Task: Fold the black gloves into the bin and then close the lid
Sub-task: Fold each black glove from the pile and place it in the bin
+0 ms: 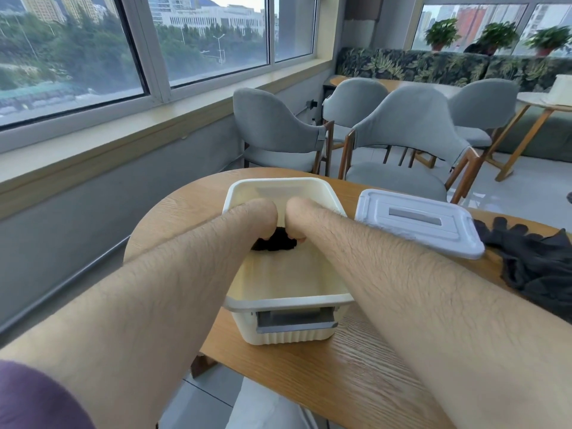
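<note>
Soft daylight from windows (204, 35), faint shadows, bowed edges, slight blur

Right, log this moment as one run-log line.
left hand, right hand: holding black glove in bin | lid: off | spare gloves: beside lid

- The bin (288, 323) is sitting on the table (340, 366), at its middle.
- The left hand (257, 215) and right hand (301, 215) are reaching side by side into the bin's far half.
- The glove (275, 241) is lying inside the bin, held between both hands.
- The lid (418, 221) is lying on the table just right of the bin.
- The spare gloves (538, 267) are lying on the table, right of the lid.
- Chairs (278, 134) are standing beyond the table's far edge.
</note>
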A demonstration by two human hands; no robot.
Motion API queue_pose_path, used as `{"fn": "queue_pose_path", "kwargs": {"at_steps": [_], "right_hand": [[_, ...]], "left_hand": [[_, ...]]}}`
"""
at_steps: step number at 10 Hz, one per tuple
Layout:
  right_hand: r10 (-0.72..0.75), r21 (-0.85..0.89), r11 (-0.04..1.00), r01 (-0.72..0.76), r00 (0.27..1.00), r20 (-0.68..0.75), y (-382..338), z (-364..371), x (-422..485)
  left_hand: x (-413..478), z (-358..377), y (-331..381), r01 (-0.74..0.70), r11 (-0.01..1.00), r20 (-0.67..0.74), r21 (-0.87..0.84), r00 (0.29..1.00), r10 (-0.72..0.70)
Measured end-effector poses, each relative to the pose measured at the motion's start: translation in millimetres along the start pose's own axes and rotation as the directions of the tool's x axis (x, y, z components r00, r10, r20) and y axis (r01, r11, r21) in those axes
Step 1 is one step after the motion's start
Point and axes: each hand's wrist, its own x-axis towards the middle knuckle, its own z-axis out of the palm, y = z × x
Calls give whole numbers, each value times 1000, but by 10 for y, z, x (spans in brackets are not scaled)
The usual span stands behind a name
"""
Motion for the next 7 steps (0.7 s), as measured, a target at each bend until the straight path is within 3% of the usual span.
{"fn": "queue_pose_path", "kwargs": {"at_steps": [1, 2, 3, 4, 5, 7], "right_hand": [[25, 162, 987, -18, 999, -40, 32, -183, -232], [-88, 278, 948, 156, 966, -242, 242, -293, -412], [-35, 493, 833, 252, 913, -407, 695, -359, -788], [82, 625, 728, 281, 869, -487, 1170, -147, -1061], [220, 721, 645, 253, 842, -492, 1569, 146, -1354], [442, 826, 551, 123, 796, -414, 2053, 936, -1788]], "left_hand": [[-291, -278, -50, -78, 949, -77, -307, 995, 58], [-482, -488, -8, -154, 929, -246, -336, 967, 71], [-651, -731, 128, -332, 852, -466, -405, 877, 120], [-931, -814, 457, -357, 869, -589, -344, 803, 97], [-1152, -827, 993, -427, 865, -625, -263, 759, 184], [-1490, -390, 2041, -570, 692, -578, -443, 772, 265]]}}
